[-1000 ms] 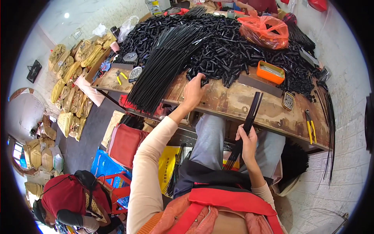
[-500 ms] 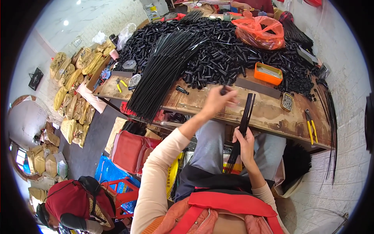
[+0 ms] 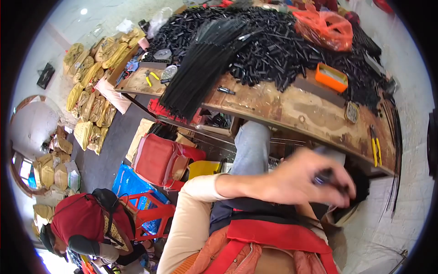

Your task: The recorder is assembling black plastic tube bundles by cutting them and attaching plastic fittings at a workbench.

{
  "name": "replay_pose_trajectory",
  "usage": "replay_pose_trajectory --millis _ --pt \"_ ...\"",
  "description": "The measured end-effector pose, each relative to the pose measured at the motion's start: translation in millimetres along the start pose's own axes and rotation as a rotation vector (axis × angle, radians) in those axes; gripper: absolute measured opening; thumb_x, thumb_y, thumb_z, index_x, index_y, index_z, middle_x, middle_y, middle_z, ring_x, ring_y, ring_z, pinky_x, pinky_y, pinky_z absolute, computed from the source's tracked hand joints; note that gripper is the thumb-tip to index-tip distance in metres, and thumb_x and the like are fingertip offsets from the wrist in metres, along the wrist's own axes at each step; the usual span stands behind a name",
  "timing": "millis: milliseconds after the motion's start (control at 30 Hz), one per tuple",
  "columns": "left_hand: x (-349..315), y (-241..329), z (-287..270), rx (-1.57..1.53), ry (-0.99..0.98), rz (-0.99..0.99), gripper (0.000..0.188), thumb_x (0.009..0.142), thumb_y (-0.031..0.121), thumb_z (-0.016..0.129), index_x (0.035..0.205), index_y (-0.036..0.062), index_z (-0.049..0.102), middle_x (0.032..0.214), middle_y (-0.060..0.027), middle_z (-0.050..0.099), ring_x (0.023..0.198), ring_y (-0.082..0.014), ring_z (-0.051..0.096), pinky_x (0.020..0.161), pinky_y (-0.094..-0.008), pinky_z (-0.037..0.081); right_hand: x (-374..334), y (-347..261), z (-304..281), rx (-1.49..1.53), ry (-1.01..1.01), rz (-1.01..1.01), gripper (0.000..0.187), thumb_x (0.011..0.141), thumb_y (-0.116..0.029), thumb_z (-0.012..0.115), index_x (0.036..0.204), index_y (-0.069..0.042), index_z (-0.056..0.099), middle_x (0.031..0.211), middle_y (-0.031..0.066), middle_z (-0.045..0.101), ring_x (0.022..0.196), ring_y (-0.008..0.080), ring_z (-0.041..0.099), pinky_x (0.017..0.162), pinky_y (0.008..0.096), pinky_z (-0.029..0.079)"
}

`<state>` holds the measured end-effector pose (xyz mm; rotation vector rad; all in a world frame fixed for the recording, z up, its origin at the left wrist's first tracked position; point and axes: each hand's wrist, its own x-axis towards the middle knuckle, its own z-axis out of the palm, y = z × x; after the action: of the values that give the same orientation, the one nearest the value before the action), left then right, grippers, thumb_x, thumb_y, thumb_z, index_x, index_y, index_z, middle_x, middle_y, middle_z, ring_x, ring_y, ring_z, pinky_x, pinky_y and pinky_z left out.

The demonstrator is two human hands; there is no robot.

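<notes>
My left hand [image 3: 296, 179], smeared by motion, reaches across in front of my lap toward the right. Its fingers are curled round a short black tube-like piece [image 3: 325, 176]; its exact kind is too blurred to make out. My right hand is hidden behind the left one, and only part of the right forearm [image 3: 308, 211] shows below it. The thin black rods seen earlier in the right hand are hidden here too. A large sheaf of long black rods [image 3: 200, 68] lies across the table, its ends overhanging the front edge.
Short black tubes [image 3: 269, 55] are heaped over the wooden table [image 3: 283, 107]. On it stand an orange box [image 3: 331, 78], a small tin [image 3: 351, 112], yellow-handled pliers [image 3: 376, 148] and a red plastic bag [image 3: 326, 29]. A red padded seat [image 3: 157, 157] is at left, near another person [image 3: 91, 223].
My left hand has swung from the table edge down and right, across my lap, still with the black piece. It now covers my right hand. The view has shifted.
</notes>
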<state>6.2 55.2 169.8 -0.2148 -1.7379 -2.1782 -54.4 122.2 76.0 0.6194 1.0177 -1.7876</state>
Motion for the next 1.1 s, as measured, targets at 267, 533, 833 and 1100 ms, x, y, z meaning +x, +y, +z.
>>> replay_pose_trajectory --millis 267,533,833,1100 --pt "-70 -120 -137 -0.018 0.987 -0.167 0.029 0.098 0.020 0.056 0.118 -0.0019 0.060 0.096 -0.0082 0.066 0.084 -0.0148 0.066 0.079 -0.0285 0.055 70 12 -54 -0.690 -0.669 -0.316 0.013 0.094 -0.013 0.061 0.098 0.000 0.057 0.073 0.0070 0.063 0.065 0.0131 0.061 0.062 0.0266 0.049" --pt "-35 -142 -107 -0.116 1.073 -0.044 0.033 0.099 0.025 0.055 0.121 0.0012 0.059 0.098 -0.0045 0.064 0.081 -0.0111 0.062 0.068 -0.0269 0.052 70 7 -59 -0.768 -0.611 -0.395 0.017 0.093 -0.015 0.064 0.100 0.001 0.061 0.076 0.0057 0.064 0.069 0.0111 0.063 0.061 0.0237 0.051" --pt "-27 -151 -94 -0.065 1.192 0.017 0.031 0.100 0.025 0.054 0.122 0.0039 0.059 0.098 -0.0029 0.064 0.079 -0.0100 0.062 0.067 -0.0239 0.047 67 10 -55 -0.710 -0.613 -0.378 0.015 0.092 -0.012 0.065 0.098 0.002 0.061 0.079 0.0053 0.064 0.070 0.0111 0.063 0.065 0.0262 0.054" --pt "-55 -146 -100 -0.393 0.906 -0.170 0.023 0.097 0.018 0.058 0.113 0.0023 0.059 0.108 -0.0133 0.066 0.094 -0.0195 0.068 0.083 -0.0294 0.057 67 11 -58 -0.681 -0.587 -0.380 0.017 0.092 -0.013 0.066 0.097 0.002 0.061 0.076 0.0059 0.063 0.067 0.0120 0.062 0.065 0.0263 0.054"
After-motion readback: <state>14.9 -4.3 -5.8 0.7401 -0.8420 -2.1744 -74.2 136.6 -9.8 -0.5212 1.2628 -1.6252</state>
